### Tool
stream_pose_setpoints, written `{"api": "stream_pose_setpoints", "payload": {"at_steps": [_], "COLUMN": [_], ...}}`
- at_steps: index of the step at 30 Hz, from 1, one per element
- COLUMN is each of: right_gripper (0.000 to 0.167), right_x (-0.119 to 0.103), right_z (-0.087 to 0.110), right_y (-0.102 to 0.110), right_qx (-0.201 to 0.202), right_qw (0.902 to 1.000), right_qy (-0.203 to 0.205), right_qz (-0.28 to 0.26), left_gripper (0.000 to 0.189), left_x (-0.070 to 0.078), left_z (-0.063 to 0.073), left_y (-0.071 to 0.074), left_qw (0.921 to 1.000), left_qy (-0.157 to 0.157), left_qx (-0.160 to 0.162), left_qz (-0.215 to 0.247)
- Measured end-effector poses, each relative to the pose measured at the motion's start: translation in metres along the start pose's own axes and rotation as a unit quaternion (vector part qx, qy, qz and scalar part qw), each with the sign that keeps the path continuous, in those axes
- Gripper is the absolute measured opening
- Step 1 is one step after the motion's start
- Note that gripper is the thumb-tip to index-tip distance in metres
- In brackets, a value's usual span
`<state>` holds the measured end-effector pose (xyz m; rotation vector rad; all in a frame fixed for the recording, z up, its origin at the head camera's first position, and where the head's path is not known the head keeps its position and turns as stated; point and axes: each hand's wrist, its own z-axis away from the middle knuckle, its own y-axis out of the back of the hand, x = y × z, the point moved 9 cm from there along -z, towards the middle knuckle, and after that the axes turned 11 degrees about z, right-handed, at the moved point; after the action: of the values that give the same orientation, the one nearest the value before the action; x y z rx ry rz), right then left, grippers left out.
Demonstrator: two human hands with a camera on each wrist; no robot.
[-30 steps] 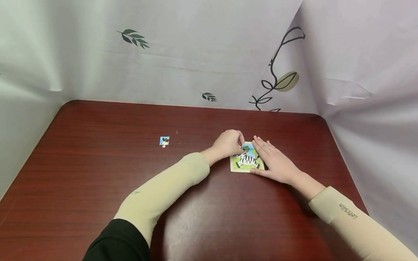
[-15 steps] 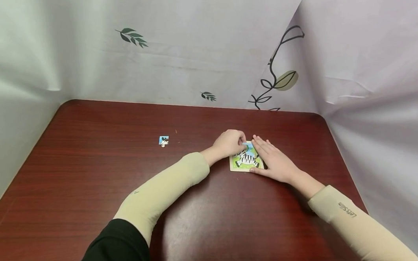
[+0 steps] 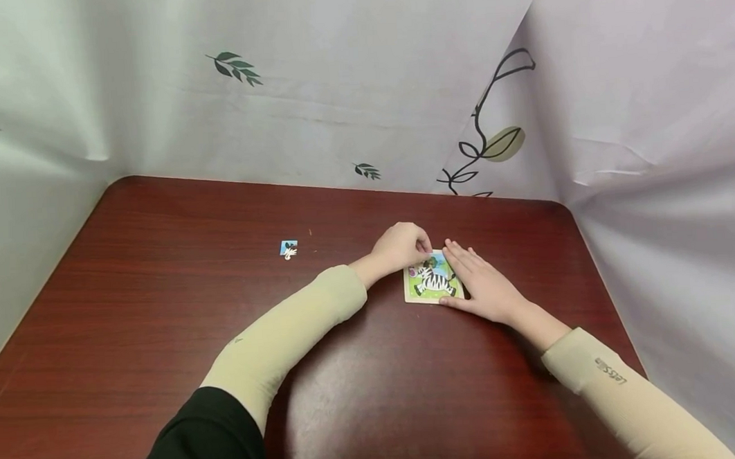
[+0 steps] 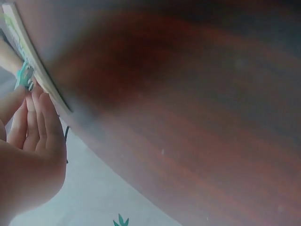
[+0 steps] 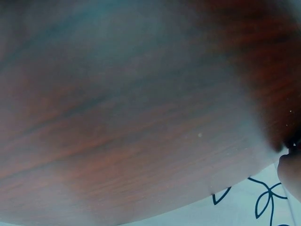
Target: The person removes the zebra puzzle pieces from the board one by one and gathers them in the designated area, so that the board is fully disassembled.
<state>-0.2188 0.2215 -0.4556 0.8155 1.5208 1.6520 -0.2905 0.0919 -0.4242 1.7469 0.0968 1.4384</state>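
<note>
"Where is the zebra puzzle point(image 3: 432, 281)?"
"Between the left hand point(image 3: 401, 246) and the right hand point(image 3: 479, 282) — touching the latter."
"What do they hold?"
"The left pinches a small puzzle piece point(image 4: 25, 74) between thumb and fingertips; the right, fingers straight, grips nothing."
"Any other?"
"A loose piece point(image 3: 289, 249) — well left of the left hand."

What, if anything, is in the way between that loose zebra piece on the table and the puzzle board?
The left hand is between the loose piece and the puzzle board, at the board's far left corner. Nothing else visible stands in that gap.
</note>
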Motion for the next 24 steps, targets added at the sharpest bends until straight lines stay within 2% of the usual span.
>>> {"api": "stream_pose_setpoints", "payload": {"at_steps": [5, 9, 15, 18, 24], "right_gripper": [0.104, 0.104, 0.105, 0.106, 0.106], "right_x": [0.000, 0.001, 0.002, 0.002, 0.001], "right_z": [0.001, 0.001, 0.002, 0.002, 0.001], "right_y": [0.000, -0.002, -0.003, -0.003, -0.001], "right_qx": [-0.001, -0.001, 0.003, 0.004, -0.001], "right_qw": [1.0000, 1.0000, 1.0000, 1.0000, 1.0000], "right_qy": [0.001, 0.000, 0.001, 0.000, -0.001], "right_qz": [0.002, 0.003, 0.006, 0.006, 0.008], "left_gripper": [0.005, 0.008, 0.008, 0.008, 0.006], "left_x": [-0.001, -0.004, -0.023, -0.034, -0.054], "left_z": [0.000, 0.004, 0.012, 0.021, 0.041], "left_y": [0.008, 0.021, 0.052, 0.070, 0.100], "left_qw": [1.0000, 0.9999, 0.9999, 0.9996, 0.9991], "left_qy": [0.000, -0.005, 0.011, 0.026, 0.035], "left_qx": [-0.006, -0.008, -0.001, -0.002, -0.008], "left_qz": [0.004, 0.005, 0.003, 0.014, 0.024]}}
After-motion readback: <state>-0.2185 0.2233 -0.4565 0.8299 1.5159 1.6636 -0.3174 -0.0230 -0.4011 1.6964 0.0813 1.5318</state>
